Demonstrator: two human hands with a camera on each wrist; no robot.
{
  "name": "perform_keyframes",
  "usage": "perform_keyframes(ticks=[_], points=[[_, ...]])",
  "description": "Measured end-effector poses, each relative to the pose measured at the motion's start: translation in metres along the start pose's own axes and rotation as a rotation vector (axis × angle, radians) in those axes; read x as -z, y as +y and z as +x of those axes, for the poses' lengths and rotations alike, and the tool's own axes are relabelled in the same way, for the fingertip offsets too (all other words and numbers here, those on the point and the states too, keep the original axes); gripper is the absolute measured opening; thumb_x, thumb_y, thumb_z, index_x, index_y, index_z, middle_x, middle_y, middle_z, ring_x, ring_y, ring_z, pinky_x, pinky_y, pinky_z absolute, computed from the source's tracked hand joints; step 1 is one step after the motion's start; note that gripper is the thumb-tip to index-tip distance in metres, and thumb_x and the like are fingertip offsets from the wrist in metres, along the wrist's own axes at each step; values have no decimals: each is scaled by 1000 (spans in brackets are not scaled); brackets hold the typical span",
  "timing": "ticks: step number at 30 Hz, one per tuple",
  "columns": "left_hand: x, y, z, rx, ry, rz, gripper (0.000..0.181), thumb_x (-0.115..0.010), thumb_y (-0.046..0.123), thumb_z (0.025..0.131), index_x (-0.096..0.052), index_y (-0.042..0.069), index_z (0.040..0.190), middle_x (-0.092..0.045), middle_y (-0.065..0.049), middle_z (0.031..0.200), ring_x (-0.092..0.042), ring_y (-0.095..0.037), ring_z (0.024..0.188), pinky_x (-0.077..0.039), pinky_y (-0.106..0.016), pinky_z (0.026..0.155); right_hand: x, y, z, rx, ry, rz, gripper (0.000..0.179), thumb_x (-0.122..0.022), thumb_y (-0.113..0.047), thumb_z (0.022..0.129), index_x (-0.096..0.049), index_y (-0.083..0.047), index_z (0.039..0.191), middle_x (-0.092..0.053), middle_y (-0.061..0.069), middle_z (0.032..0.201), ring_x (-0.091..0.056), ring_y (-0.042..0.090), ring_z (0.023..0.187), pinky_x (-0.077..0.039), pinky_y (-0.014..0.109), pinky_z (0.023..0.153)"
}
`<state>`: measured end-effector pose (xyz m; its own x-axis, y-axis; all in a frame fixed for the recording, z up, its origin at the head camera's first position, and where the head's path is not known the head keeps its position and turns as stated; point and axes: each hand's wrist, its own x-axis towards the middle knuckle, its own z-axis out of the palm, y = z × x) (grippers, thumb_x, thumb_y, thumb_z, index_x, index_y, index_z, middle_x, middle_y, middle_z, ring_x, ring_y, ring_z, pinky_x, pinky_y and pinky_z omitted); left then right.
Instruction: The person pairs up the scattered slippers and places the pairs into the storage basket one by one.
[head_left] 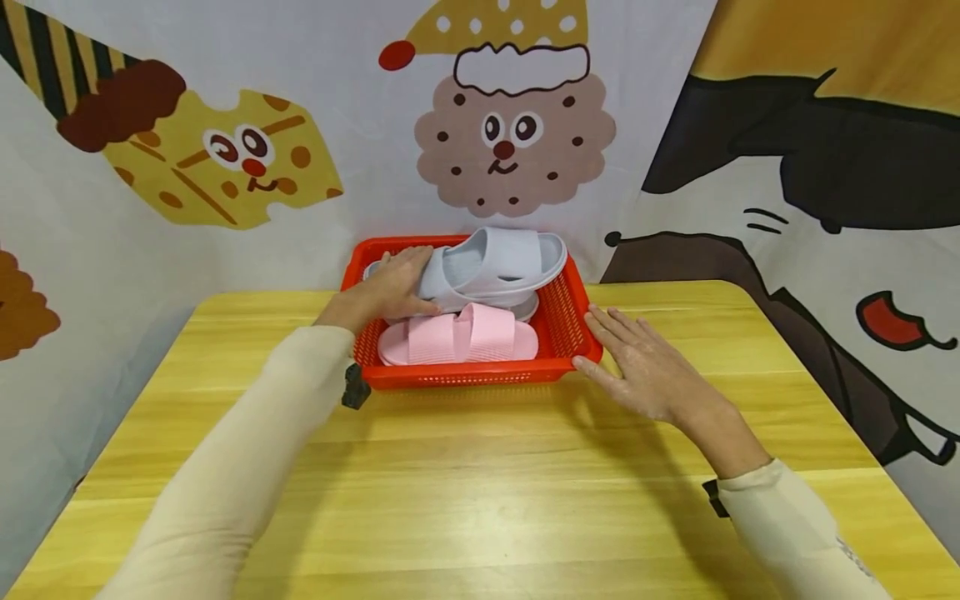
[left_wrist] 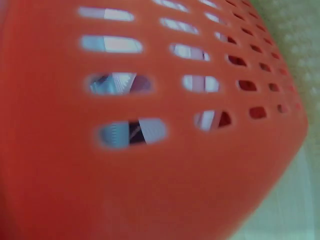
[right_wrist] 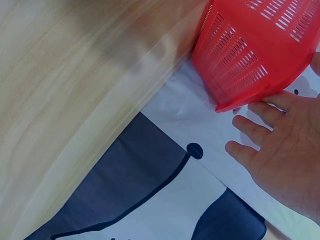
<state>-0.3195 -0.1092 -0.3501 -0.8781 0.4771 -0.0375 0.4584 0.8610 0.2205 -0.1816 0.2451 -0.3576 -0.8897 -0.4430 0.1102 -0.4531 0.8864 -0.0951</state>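
Observation:
In the head view a red plastic basket [head_left: 468,373] stands at the far side of the table, with slippers in it. My left hand [head_left: 397,283] reaches over its left side and grips the left end of a light grey slipper [head_left: 510,258], thumb on the near side and fingers across the top. Part of another grey slipper [head_left: 527,308] shows beneath that one. A pink slipper [head_left: 472,335] lies along the front. My right hand [head_left: 637,367] is spread at the basket's right front corner, fingertips at the rim; the right wrist view shows this hand [right_wrist: 287,145] beside the slotted wall.
The light wooden table [head_left: 465,492] extends toward me from the basket. Behind it hangs a white cloth [head_left: 360,50] with cartoon prints, close to the basket's back rim. The basket's slotted side [left_wrist: 150,185] fills most of the left wrist view.

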Motion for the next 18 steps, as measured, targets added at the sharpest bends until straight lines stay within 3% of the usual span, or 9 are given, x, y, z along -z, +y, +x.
perform_keyframes(ticks=[10, 18], points=[[0, 3, 1, 44, -56, -25, 104, -71, 46, 71, -11, 4, 144, -10, -13, 149, -7, -29, 134, -6, -53, 103, 0, -2, -2, -23, -26, -5, 76, -34, -62, 87, -25, -12, 143, -17, 3, 148, -14, 27, 133, -12, 51, 103], [0, 4, -3, -10, -10, 46, 105, -66, 52, 74, -6, 2, 144, -4, -21, 147, -7, -34, 133, -13, -47, 104, 4, 1, 0, -10, -24, 9, 78, -36, -63, 86, -26, -10, 143, -19, 4, 148, -16, 27, 133, -14, 50, 103]])
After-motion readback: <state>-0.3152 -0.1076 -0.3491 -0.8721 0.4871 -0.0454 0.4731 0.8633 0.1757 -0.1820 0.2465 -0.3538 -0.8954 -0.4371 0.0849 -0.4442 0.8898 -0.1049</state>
